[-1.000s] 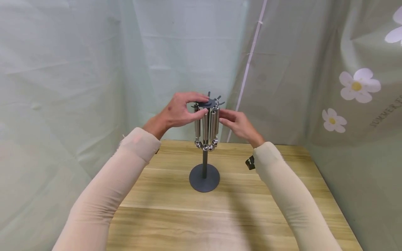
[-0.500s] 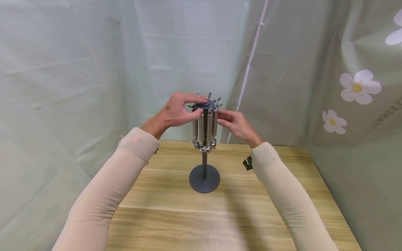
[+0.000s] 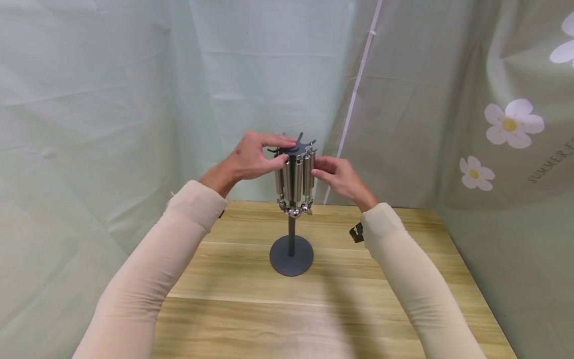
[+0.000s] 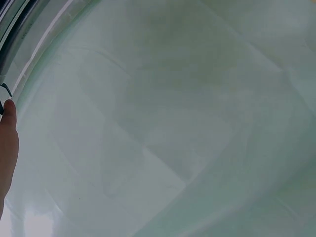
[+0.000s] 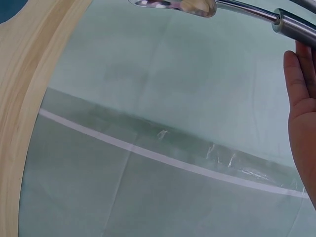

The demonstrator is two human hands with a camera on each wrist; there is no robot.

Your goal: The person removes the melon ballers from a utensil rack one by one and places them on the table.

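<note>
Pale green cloth (image 3: 112, 99) hangs behind and to both sides; right panel printed with white flowers (image 3: 513, 121). Wooden table (image 3: 323, 319) in front, planks running crosswise.

Dark stand (image 3: 291, 255) sits mid-table: round base, thin post, spoked top. Metal utensils (image 3: 294, 182) hang from the spokes in a tight cluster, rounded bowls at the bottom, all on the near side. Far spokes look bare.

Left hand (image 3: 251, 159): fingers curled over the top disc, thumb pressed on a handle near its top. Gripping the rack head, it seems.

Right hand (image 3: 338, 177): fingertips pinch the rightmost handle, just beside the cluster. Right wrist view shows a steel handle and spoon bowl (image 5: 173, 5) crossing above the palm (image 5: 302, 113).

Progress, judged: several pieces hung; the rightmost one is apparently being seated or lifted off, cannot tell which. Some hooks remain free.
</note>
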